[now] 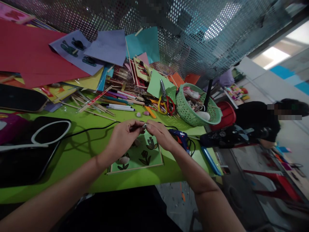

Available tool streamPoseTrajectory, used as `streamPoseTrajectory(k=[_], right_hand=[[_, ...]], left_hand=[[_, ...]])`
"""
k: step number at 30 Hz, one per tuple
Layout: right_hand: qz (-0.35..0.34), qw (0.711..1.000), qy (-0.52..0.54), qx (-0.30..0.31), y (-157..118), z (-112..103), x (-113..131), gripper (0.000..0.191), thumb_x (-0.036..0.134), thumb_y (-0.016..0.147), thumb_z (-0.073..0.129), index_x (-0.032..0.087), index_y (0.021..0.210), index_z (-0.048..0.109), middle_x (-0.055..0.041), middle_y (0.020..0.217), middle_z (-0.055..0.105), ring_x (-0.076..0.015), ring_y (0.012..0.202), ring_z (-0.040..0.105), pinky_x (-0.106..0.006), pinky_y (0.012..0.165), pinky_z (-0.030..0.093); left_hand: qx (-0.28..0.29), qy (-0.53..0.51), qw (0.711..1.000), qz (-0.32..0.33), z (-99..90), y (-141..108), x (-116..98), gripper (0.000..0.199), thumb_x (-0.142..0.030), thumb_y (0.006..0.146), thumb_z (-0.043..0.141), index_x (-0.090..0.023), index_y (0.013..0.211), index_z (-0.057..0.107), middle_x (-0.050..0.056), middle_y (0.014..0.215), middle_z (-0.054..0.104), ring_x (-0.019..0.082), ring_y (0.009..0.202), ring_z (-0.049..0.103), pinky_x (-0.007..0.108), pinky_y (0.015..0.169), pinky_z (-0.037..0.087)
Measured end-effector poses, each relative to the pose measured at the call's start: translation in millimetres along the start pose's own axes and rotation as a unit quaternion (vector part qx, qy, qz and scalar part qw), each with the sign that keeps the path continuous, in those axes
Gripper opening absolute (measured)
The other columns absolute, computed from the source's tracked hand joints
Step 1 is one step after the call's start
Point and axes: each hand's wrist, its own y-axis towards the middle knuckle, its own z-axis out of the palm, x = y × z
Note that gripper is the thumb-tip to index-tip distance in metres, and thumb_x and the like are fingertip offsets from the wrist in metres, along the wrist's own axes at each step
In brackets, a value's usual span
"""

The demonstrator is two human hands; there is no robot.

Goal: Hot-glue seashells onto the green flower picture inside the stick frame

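My left hand (124, 135) and my right hand (160, 133) meet above a green card (135, 162) edged with thin wooden sticks. Between their fingertips is a small greyish piece (145, 126), partly hidden, with both hands pinching it. Dark flower shapes (145, 158) lie on the card, and a pale stone (124, 159) sits on one at the lower left. Just beyond the hands are a whitish pebble (138, 114) and a pink pebble (146, 113). A blue glue gun (181, 138) rests right of my right hand.
A green basket (190, 111) of mixed items stands at the right, near scissors (166, 106). Markers, sticks and coloured paper (36, 51) crowd the back. A black tablet (26, 161) lies left; a cable crosses the table (82, 164). A person (256, 122) sits at the right.
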Motion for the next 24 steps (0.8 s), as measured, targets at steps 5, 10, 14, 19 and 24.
streamPoseTrajectory(k=[5,10,14,19,24], right_hand=[[0.007,1.0,0.004,0.007,1.7,0.5,1.8,0.037,0.044,0.105,0.038,0.023,0.074,0.04,0.002,0.073,0.048,-0.0158,0.07,0.046,-0.029,0.065,0.034],[0.016,1.0,-0.005,0.008,-0.1,0.4,4.3,0.037,0.044,0.105,0.035,0.023,0.075,0.038,0.0017,0.073,0.047,-0.0156,0.069,0.044,-0.029,0.064,0.033],[0.001,0.999,-0.043,0.013,-2.3,-1.4,4.7,0.039,0.047,0.107,0.031,0.023,0.077,0.038,0.0012,0.074,0.048,-0.0158,0.069,0.044,-0.029,0.064,0.032],[-0.047,0.98,-0.192,0.004,-0.6,-2.7,6.4,0.039,0.047,0.108,0.028,0.023,0.079,0.039,-0.0014,0.075,0.05,-0.017,0.069,0.043,-0.031,0.065,0.031],[-0.064,0.964,-0.257,0.011,2.7,-1.7,7.3,0.034,0.035,0.108,0.03,0.023,0.078,0.04,-0.002,0.072,0.052,-0.0168,0.067,0.041,-0.032,0.064,0.029]], left_hand=[[-0.016,0.045,0.999,0.016,-0.2,-1.9,3.0,0.019,-0.029,0.085,0.07,-0.02,0.099,0.079,0.006,0.09,0.079,0.02,0.083,0.071,0.03,0.078,0.055],[0.003,-0.017,1.0,-0.001,1.5,-0.2,4.6,0.019,-0.032,0.083,0.072,-0.019,0.096,0.079,0.005,0.089,0.079,0.019,0.081,0.072,0.027,0.075,0.056],[0.006,-0.039,0.999,-0.009,1.5,2.9,4.5,0.019,-0.032,0.081,0.073,-0.02,0.093,0.079,0.004,0.088,0.079,0.018,0.08,0.072,0.029,0.077,0.057],[0.0,-0.034,0.999,-0.004,0.1,3.7,0.9,0.017,-0.028,0.079,0.071,-0.018,0.091,0.079,0.004,0.085,0.079,0.017,0.077,0.071,0.028,0.074,0.057],[-0.002,-0.006,1.0,0.008,0.5,2.0,1.4,0.017,-0.028,0.082,0.07,-0.018,0.093,0.079,0.003,0.083,0.078,0.016,0.075,0.07,0.025,0.07,0.054]])
